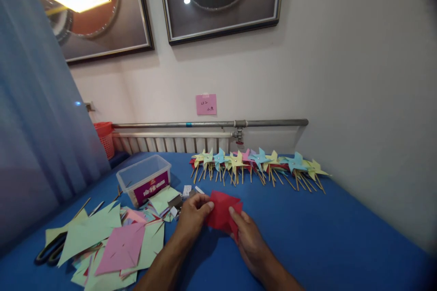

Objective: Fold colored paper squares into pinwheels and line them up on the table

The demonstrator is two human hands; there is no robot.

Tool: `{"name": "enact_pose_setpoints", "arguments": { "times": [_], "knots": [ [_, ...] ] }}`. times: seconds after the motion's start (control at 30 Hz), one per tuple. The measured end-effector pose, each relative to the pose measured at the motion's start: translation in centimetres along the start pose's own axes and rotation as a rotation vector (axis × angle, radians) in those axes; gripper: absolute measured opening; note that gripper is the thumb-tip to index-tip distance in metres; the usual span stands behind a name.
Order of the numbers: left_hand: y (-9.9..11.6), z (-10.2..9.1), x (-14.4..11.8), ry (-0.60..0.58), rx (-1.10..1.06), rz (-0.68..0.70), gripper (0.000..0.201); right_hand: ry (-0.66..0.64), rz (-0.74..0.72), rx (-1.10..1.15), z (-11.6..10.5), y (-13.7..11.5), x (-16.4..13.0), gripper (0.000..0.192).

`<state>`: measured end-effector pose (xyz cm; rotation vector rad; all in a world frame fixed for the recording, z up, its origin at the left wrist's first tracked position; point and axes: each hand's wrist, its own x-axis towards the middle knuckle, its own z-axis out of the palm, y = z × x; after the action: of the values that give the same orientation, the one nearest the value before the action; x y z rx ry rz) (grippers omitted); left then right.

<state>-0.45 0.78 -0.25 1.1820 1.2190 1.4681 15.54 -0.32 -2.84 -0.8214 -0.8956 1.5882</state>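
Note:
Between my two hands, just above the blue table, is a red paper sheet (222,211) with cut slits near its corners. My left hand (194,216) pinches its left edge between thumb and fingers. On the right side, my right hand (248,234) grips the paper, thumb on top and fingers behind. Close to my left hand lie small boxes (187,191) and pale green paper (164,199). Left of my forearm spreads a pile of cut paper, with a pink slit square (122,248) on top.
Finished paper pinwheels (236,160) on sticks lie in a row along the wall. A clear plastic box (145,177) stands behind the paper pile. Black-handled scissors (51,250) lie partly under paper at left. A metal pipe (273,122) runs along the wall.

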Motion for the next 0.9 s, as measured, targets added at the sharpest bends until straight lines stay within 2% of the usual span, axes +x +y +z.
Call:
{"name": "enact_pose_setpoints", "arguments": {
  "times": [0.23, 0.37, 0.5, 0.63, 0.73, 0.8, 0.9],
  "knots": [
    [-0.2, 0.0, -0.1, -0.012, -0.033, -0.023, 0.030, 0.011, -0.025, -0.069, -0.4, 0.5, 0.5, 0.049],
    [0.1, -0.2, -0.3, 0.009, 0.080, 0.067, 0.023, 0.033, 0.016, -0.104, -0.7, 0.9, 0.8, 0.048],
    [0.1, 0.0, -1.1, 0.044, 0.371, 0.305, 0.012, 0.032, 0.046, -0.075, -0.8, 1.2, 0.9, 0.044],
    [-0.4, 0.0, -1.6, 0.014, 0.693, 0.695, 0.023, 0.009, 0.026, -0.045, -0.9, 1.5, 0.9, 0.042],
    [-0.8, 0.0, -1.7, -0.006, 0.898, 0.930, 0.028, 0.010, -0.010, -0.045, -1.0, 1.7, 1.0, 0.046],
    [-0.9, -0.1, -1.7, 0.003, 1.015, 1.034, 0.029, 0.010, -0.031, -0.048, -0.9, 1.7, 1.0, 0.049],
    [-0.8, -0.2, -1.6, 0.007, 1.137, 1.107, 0.027, 0.002, -0.045, -0.066, -0.7, 1.6, 1.1, 0.054]
  ]
}}
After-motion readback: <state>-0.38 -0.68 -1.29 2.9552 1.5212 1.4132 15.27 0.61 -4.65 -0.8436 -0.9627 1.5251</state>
